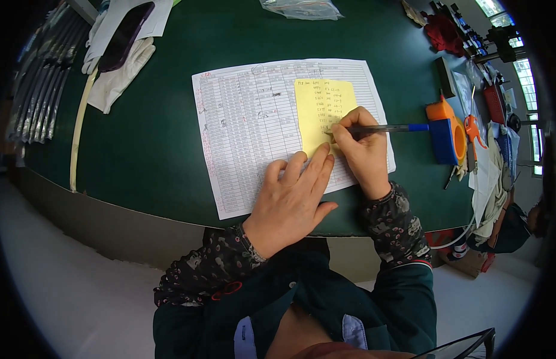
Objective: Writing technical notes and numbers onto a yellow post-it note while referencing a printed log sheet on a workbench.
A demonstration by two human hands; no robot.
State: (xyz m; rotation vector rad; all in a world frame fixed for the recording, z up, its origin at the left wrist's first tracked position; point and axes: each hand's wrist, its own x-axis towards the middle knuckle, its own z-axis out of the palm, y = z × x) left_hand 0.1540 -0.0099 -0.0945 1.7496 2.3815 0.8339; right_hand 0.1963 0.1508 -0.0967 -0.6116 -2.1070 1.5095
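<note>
A yellow sticky note [317, 110] with handwritten lines lies on a printed table sheet [242, 131]. My right hand [366, 149] grips a pen [391, 128] with a dark barrel and blue end. The pen's tip touches the note's lower part. Spread flat, my left hand [296, 194] rests on the sheet, its fingertips at the lower edge of the note. Nothing is held in the left hand. Both forearms wear dark patterned sleeve covers.
Paper and a white glove [119, 84] lie under a dark phone [127, 36] at the far left. A clear plastic bag [302, 8] lies at the back. On the right stand a blue-and-orange tape dispenser [447, 140] and orange-handled scissors [473, 131]. Another person [508, 230] is at far right.
</note>
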